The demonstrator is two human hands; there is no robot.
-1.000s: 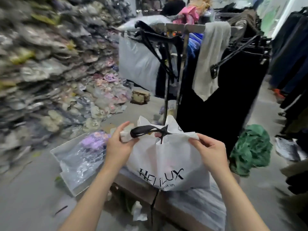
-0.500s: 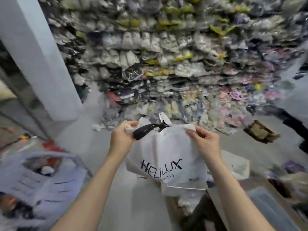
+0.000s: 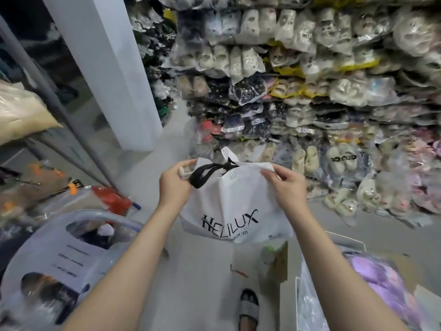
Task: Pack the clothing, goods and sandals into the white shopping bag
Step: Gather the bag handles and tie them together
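The white shopping bag [image 3: 235, 206] carried the brand name "HELILUX" in large black letters across its front, and just beneath it a smaller line ended in "helilux.vn", its first letters being too faint to read. A small printed label [image 3: 232, 175] near the bag's top held marks too tiny to make out. On a pale sandal [image 3: 341, 161] wrapped in clear plastic in the wall of stacked footwear, black lettering showed upside down and could not be read with certainty.
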